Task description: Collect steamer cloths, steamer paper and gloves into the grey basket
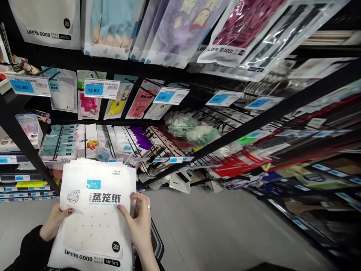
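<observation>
Both of my hands hold a stack of white packs of disposable steamer paper upright in front of me. Its front pack has black and blue print and a clear window showing dotted paper. My left hand grips the left edge, thumb on the front and the other fingers hidden behind. My right hand holds the right edge, its thumb pressed on the front near the printed title and a ring on one finger. Several pack tops show slightly fanned at the upper edge.
A black shelf rack with hanging packets and price tags stands ahead. Larger bagged goods hang above. A dark basket rim shows behind my right hand. Grey floor lies to the right, bordered by more shelves.
</observation>
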Motion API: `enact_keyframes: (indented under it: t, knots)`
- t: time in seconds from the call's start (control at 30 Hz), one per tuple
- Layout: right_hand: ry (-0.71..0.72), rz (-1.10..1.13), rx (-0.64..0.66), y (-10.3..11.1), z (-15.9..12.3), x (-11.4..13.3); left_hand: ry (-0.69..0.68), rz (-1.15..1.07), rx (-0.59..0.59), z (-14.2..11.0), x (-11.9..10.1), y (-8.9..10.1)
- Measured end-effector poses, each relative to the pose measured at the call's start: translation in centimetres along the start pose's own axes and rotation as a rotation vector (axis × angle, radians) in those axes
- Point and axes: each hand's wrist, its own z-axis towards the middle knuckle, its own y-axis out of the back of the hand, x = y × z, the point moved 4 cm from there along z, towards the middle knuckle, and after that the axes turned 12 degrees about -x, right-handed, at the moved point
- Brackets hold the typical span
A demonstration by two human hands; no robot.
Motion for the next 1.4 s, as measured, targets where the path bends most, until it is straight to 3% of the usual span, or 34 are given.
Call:
enact_keyframes:
  t: [0.23, 0.47, 0.63, 0.87, 1.03, 1.17, 1.3, 1.4]
  knots:
    - [-0.006, -0.045, -0.019, -0.3, -0.1, 0.6, -0.018, 0.025, 0.033, 0.0, -0.1, 0.3]
    - [-0.083, -0.026, -0.026, -0.5, -0.4, 0.2, -0.037, 0.030, -0.015, 0.0, -0.3, 0.6]
    - [-0.033, -0.001, 0.008, -0.9, -0.7, 0.9, -0.006, 0.013, -0.006, -0.1, -0.4, 0.4]
    - [-0.036, 0.003, -0.079, -1.3, -1.1, 1.0, 0.008, -0.026, -0.034, 0.0, -0.4, 0.4]
    - [0.000, -0.028, -0.063, -1.2, -1.2, 1.4, -0.008, -0.047, -0.041, 0.2, 0.0, 0.8]
    - [-0.126, 0.031, -0.039, -1.1, -1.1, 0.4, -0.037, -0.061, -0.076, 0.5, 0.6, 1.2]
    - [-0.190, 0.137, 0.045, -1.1, -0.9, 0.1, -0.028, 0.038, -0.005, 0.6, 0.8, 1.2]
    - [-0.212, 0.212, 0.029, -0.4, -0.6, 0.1, -0.137, 0.138, -0.040, 0.6, 0.0, 1.5]
